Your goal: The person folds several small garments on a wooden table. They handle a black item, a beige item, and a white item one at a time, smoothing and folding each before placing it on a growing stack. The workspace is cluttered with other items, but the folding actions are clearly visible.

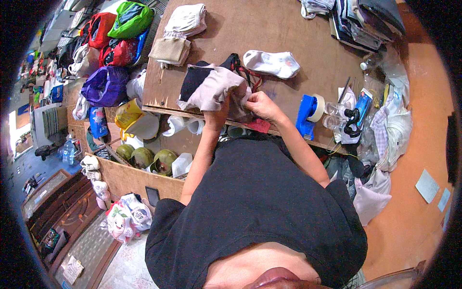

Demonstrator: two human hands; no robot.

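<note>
A light pinkish-grey cloth garment (220,85) with a black part is bunched at the front edge of the wooden table (274,21). My left hand (217,113) reaches up under the garment, which covers most of its fingers. My right hand (262,105) pinches the garment's right edge between thumb and fingers. Just beyond lie a black and red strappy item (245,70) and a white sock (272,64). A folded beige ribbed cloth (169,50) and folded white cloth (186,20) rest at the back left. A small red piece (260,125) sits by the table edge near my right wrist.
A blue tape dispenser (306,117) with a tape roll stands right of my right hand, beside clear plastic cups (331,115). Stacked folded clothes (361,25) occupy the back right. Left are a purple bag (105,86) and an open compartment with round green objects (164,162).
</note>
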